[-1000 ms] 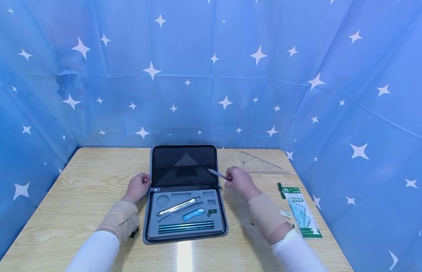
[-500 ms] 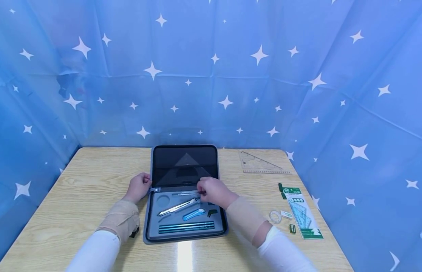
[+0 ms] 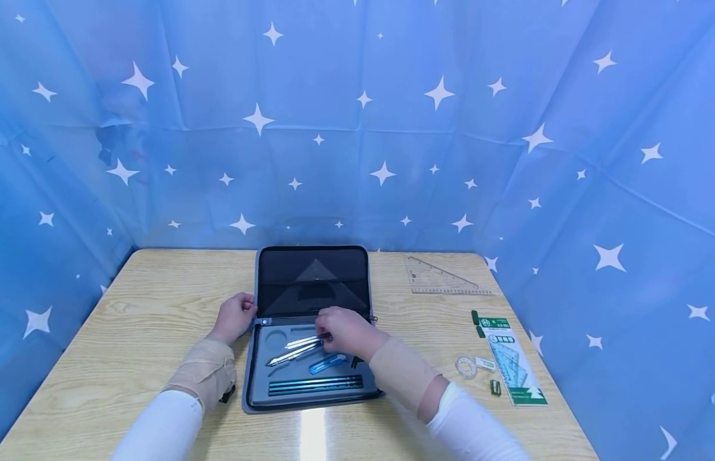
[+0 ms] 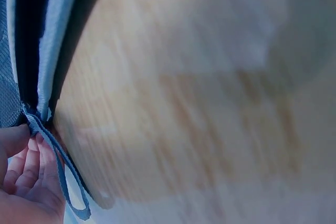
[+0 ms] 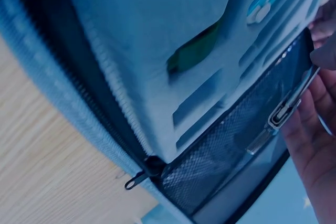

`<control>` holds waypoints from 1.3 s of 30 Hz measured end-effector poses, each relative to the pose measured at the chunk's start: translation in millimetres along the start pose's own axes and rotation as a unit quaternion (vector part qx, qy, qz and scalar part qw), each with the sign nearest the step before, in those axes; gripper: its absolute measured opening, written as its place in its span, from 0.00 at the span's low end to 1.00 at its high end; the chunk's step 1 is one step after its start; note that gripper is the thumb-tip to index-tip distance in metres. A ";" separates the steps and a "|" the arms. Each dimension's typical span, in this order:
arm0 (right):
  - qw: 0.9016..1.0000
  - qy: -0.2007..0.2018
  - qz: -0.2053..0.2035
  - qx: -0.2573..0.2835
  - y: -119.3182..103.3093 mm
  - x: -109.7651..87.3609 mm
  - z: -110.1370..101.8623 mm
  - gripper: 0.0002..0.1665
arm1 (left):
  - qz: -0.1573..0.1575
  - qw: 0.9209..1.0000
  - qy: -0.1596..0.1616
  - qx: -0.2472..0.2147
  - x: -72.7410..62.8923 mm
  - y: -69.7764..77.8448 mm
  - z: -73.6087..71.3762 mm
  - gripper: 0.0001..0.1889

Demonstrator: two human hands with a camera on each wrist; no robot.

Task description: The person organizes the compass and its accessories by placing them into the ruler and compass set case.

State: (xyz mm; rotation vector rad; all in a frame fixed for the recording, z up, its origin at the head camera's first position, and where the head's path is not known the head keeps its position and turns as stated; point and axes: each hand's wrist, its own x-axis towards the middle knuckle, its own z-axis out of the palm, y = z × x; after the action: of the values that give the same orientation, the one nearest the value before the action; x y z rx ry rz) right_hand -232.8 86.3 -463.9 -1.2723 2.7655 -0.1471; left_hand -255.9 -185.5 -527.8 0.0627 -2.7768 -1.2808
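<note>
An open grey zip case point(image 3: 255, 402) lies on the table with its dark mesh lid point(image 3: 276, 269) raised at the back. My left hand point(image 3: 235, 316) pinches the case's left side by the hinge, where a blue fabric loop point(image 4: 65, 182) hangs in the left wrist view. Over the tray my right hand point(image 3: 348, 330) pinches a slim silver compass point(image 5: 283, 109), its legs pointing left. Just beneath it another silver compass point(image 3: 285, 357) lies tilted in the tray. A blue craft knife point(image 3: 327, 364), a small dark green piece point(image 5: 195, 48) and several dark pencils point(image 3: 315, 385) lie nearby.
A clear set square point(image 3: 438, 278) lies at the back right. Further forward are a round clear piece point(image 3: 465, 367), a white eraser point(image 3: 485, 363), a green sharpener point(image 3: 495, 388) and a green-and-white packet point(image 3: 513, 365). A star-patterned blue curtain point(image 3: 357, 160) stands behind the table.
My right hand has carried the silver compass from right of the lid leftward and down over the tray, close above the other compass. The left hand has stayed at the case's side.
</note>
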 end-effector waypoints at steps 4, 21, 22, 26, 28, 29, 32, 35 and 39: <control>0.999 -0.009 -0.037 0.013 -7.3 1.8 3.7 0.07 | -0.001 1.000 0.002 0.001 0.0 0.4 0.1 0.10; 0.997 -0.031 -0.067 0.004 -23.6 9.8 23.3 0.08 | -0.006 1.000 -0.001 -0.002 0.6 0.9 0.2 0.10; 0.997 -0.033 -0.064 0.007 -23.4 10.3 23.6 0.08 | -0.006 1.000 -0.002 -0.002 0.5 1.4 0.1 0.10; 0.998 -0.042 -0.052 0.017 -23.8 11.2 21.6 0.08 | -0.007 1.000 -0.004 -0.003 0.1 2.3 -0.1 0.10; 0.998 -0.043 -0.052 0.016 -24.2 11.6 20.4 0.08 | -0.006 1.000 -0.003 -0.004 0.1 2.1 0.0 0.10; 0.998 -0.044 -0.052 0.015 -24.4 11.6 19.9 0.08 | -0.005 1.000 -0.002 -0.004 0.2 1.9 0.2 0.10; 0.997 -0.043 -0.056 0.014 -24.6 11.5 18.4 0.08 | -0.005 1.000 0.001 -0.004 0.4 1.1 0.8 0.10; 0.997 -0.043 -0.059 0.013 -24.6 10.6 17.3 0.08 | -0.006 1.000 0.001 -0.005 0.7 0.5 1.5 0.10; 0.997 -0.036 -0.062 0.001 -24.7 9.6 18.3 0.08 | -0.004 1.000 0.001 -0.004 1.1 -0.6 1.7 0.10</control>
State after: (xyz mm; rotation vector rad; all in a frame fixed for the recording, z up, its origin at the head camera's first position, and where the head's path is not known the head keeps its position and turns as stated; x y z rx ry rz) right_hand -218.2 62.2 -479.4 -1.4207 2.6267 -0.1102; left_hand -257.1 -184.7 -529.4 0.0763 -2.7724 -1.2927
